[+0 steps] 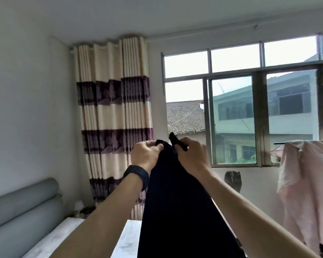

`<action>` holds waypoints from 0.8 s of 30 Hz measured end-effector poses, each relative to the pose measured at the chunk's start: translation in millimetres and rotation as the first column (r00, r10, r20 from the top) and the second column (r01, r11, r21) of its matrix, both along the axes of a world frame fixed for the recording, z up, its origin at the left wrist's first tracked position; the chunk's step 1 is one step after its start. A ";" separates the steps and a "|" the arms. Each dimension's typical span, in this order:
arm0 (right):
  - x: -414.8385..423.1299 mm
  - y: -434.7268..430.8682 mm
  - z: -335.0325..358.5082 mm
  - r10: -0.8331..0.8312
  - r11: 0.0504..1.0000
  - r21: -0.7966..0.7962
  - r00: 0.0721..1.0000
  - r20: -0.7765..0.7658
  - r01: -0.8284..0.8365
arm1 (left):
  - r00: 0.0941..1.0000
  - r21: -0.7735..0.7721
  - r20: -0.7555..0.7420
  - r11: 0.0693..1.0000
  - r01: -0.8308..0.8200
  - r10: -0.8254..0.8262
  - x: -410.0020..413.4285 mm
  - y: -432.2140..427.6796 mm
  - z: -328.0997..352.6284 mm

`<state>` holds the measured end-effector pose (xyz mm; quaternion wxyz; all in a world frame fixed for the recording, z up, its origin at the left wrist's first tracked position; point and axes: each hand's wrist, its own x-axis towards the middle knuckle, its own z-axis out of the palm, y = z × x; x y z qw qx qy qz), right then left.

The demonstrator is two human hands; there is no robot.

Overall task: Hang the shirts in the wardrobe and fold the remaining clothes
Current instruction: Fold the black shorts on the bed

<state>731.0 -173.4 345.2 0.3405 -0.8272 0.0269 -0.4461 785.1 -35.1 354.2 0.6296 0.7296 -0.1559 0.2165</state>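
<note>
Both of your hands are gripping the top edge of a dark garment (179, 202), raised in front of you at about window height. Your left hand (145, 155), with a dark band (137, 175) on its wrist, is pinching one bunched corner of the cloth; your right hand (191, 155) is curling round the other, just beside it, with a dark tip of fabric poking up above the fingers. The garment is hanging straight down between your forearms over the bed (67, 237). A pale pink shirt (306, 187) is hanging at the right by the window (235, 116), well apart from your hands.
</note>
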 end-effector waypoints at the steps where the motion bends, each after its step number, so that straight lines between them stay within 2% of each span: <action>1: -3.2 1.5 -7.0 -0.035 0.998 -0.043 0.999 0.035 0.036 | 0.996 -0.063 -0.055 0.996 0.070 -0.074 -0.8 -6.9 -1.5; 4: -7.9 1.3 -28.9 -0.054 0.996 -0.068 0.990 0.130 0.063 | 0.972 -0.136 -0.169 0.980 0.142 -0.164 3.1 -19.0 -12.7; 7: -15.7 -2.1 -43.5 -0.053 0.990 -0.123 0.990 0.129 0.069 | 0.922 -0.254 -0.260 0.941 0.223 -0.289 2.2 -25.1 -21.7; 11: -27.6 1.7 -55.8 -0.026 0.972 -0.230 0.992 0.121 0.053 | 0.902 -0.320 -0.276 0.916 0.240 -0.333 -4.0 -26.8 -29.1; 13: -33.0 -2.2 -58.5 -0.034 0.973 -0.223 0.995 0.090 0.054 | 0.865 -0.354 -0.266 0.878 0.323 -0.425 -11.5 -27.0 -30.2; 15: -36.7 -7.6 -58.2 -0.024 0.980 -0.197 0.998 0.056 0.035 | 0.827 -0.305 -0.258 0.855 0.420 -0.499 -22.2 -23.2 -29.3; 17: -40.7 -10.1 -59.9 0.078 0.992 -0.103 0.997 0.023 -0.075 | 0.837 -0.192 -0.235 0.868 0.458 -0.494 -26.7 -18.1 -27.8; 18: -43.1 -10.2 -61.7 0.201 0.979 0.009 0.979 0.008 -0.201 | 0.854 -0.155 -0.216 0.880 0.449 -0.474 -26.6 -15.8 -28.3; 20: -48.1 -13.5 -65.6 0.443 0.849 0.306 0.896 0.035 -0.431 | 0.903 -0.064 -0.156 0.916 0.396 -0.401 -24.4 -12.4 -30.4; 21: -49.6 -19.3 -70.4 0.437 0.804 0.408 0.895 0.089 -0.433 | 0.928 0.007 -0.120 0.934 0.357 -0.353 -22.8 -10.6 -32.6; 22: -48.7 -29.5 -73.9 0.348 0.804 0.471 0.929 0.123 -0.363 | 0.940 0.062 -0.084 0.939 0.337 -0.331 -22.7 -9.9 -31.4; 24: -51.3 -45.8 -84.8 0.174 0.787 0.593 0.983 0.053 -0.171 | 0.926 0.088 -0.051 0.922 0.377 -0.374 -29.2 -2.8 -29.3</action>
